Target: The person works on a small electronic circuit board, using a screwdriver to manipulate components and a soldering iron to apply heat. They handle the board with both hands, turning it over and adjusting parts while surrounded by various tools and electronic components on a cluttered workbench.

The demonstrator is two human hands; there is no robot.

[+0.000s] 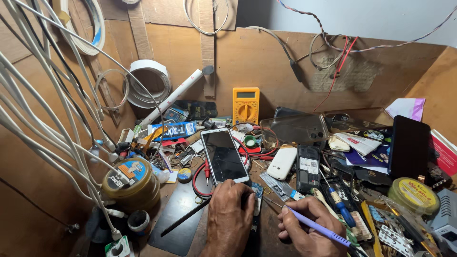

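Bright, even light from above; sharp focus, soft shadows, wide-angle bending at the edges.

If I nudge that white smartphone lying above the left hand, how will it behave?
The white smartphone is a flat, rigid slab, so it would probably slide rather than roll or tip. It lies partly across red cables, so it may rock or pivot. Its glossy glass looks slippery, and faint lines across the screen may be cracks, so it is likely fragile.

Brown plywood walls (266,62), cluttered workbench (181,209) (dark mat), pale wall (381,19) behind
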